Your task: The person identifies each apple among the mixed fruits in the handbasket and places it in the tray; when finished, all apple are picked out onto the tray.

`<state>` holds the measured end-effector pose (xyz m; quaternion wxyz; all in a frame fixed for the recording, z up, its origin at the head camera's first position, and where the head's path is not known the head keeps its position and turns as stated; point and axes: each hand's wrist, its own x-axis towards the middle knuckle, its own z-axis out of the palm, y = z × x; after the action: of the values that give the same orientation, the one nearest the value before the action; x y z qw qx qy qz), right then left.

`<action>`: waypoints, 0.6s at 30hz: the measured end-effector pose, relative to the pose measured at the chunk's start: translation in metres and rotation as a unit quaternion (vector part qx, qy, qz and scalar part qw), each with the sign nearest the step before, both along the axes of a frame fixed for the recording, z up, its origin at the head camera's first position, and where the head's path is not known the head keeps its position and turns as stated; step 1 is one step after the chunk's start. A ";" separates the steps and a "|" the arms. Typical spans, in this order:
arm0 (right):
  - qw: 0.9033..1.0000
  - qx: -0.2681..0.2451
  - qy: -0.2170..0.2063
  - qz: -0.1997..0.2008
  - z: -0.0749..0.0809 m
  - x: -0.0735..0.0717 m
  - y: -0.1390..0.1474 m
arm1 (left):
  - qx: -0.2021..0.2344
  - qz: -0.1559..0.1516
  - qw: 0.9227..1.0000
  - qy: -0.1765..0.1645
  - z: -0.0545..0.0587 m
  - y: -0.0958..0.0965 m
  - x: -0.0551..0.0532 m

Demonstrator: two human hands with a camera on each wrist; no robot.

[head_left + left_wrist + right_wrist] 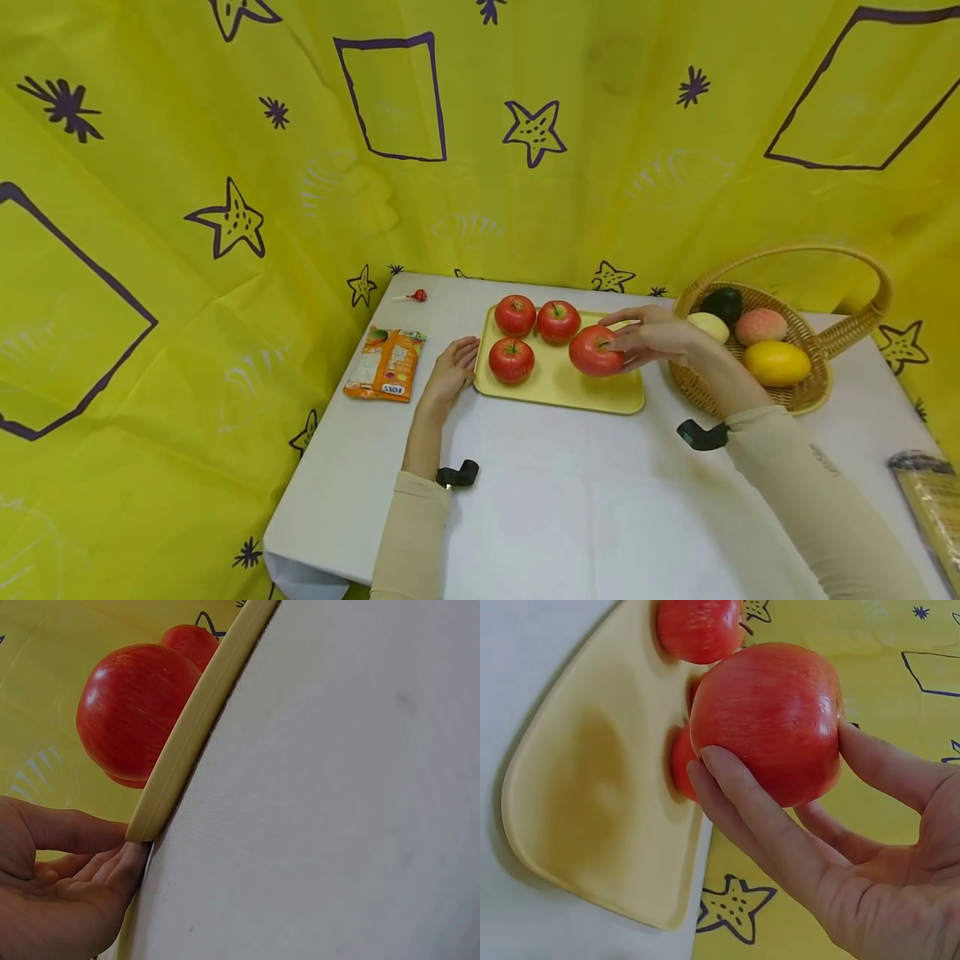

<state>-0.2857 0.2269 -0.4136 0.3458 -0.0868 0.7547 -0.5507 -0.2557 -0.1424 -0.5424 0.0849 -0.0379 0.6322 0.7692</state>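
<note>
My right hand [652,335] grips a red apple [769,724] between thumb and fingers. That apple is held above the right part of a pale yellow tray [555,398], and a shadow falls on the tray in the right wrist view. Three more red apples sit on the tray's left half, one of them [512,361] near the front. My left hand [452,371] holds the tray's front left corner, its thumb against the rim [176,761] and its fingers along the side and partly hidden.
A wicker basket [825,375] at the right holds a yellow mango-like fruit [777,364], a peach [761,326], a dark avocado-like fruit [722,306] and a pale fruit [708,327]. An orange snack bag [387,364] and a red lollipop [419,295] lie left. A package [930,500] lies far right.
</note>
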 end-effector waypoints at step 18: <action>0.997 0.002 -0.044 -0.060 -0.035 -0.001 -0.033 | -0.009 0.002 1.000 0.004 -0.002 0.000 0.000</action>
<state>-0.2870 0.1941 -0.4489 0.3454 -0.0162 0.7437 -0.5721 -0.2559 -0.1426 -0.5443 0.0805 -0.0370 0.6391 0.7640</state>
